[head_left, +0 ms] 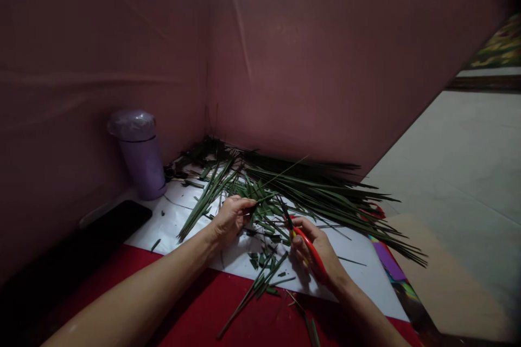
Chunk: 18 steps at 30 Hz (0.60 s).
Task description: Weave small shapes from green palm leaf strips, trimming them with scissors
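My left hand (233, 218) pinches a narrow green leaf strip (265, 197) above the middle of the white sheet (183, 227). To its right, my right hand (315, 246) is closed round the red handles of a pair of scissors (311, 252). The dark blades point up and left toward a heap of cut leaf pieces (258, 195), close to the strip. Whether they touch it I cannot tell. Behind my hands lies a large bundle of long green leaves (325, 187), and a smaller bundle (211, 190) rests left of my left hand.
A purple tumbler (143, 165) with a plastic-covered top stands at the left, beside a dark phone-like slab (122, 219). Pink panels (301, 65) enclose the back and left. Leaf scraps (260, 282) lie across the sheet's front edge onto the red cloth (179, 303).
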Motion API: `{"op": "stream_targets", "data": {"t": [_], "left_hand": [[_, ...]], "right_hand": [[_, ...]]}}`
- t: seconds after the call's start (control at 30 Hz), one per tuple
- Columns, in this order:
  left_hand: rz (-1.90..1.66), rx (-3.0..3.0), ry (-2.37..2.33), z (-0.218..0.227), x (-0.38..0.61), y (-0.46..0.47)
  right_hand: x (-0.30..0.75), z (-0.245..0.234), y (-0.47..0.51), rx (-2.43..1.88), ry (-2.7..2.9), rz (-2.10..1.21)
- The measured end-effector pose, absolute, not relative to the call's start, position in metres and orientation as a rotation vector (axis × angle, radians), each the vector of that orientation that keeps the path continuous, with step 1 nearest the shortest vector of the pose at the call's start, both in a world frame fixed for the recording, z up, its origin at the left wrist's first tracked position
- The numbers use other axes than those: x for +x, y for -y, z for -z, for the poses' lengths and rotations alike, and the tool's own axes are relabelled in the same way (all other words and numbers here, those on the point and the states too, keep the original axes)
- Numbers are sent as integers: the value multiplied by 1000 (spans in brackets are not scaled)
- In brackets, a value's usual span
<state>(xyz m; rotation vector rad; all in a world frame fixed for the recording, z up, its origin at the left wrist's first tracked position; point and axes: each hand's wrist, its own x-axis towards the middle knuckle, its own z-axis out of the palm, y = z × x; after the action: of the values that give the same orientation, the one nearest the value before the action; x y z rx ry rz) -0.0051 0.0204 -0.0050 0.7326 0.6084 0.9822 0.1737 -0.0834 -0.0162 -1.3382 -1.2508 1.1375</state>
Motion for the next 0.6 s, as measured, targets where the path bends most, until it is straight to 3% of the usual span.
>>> {"op": "stream_targets", "data": {"t": [0.6], "left_hand": [[-970,734,-583,5,-4,-18]], "right_hand": [[164,21,83,-1331,1193,-1027]]}}
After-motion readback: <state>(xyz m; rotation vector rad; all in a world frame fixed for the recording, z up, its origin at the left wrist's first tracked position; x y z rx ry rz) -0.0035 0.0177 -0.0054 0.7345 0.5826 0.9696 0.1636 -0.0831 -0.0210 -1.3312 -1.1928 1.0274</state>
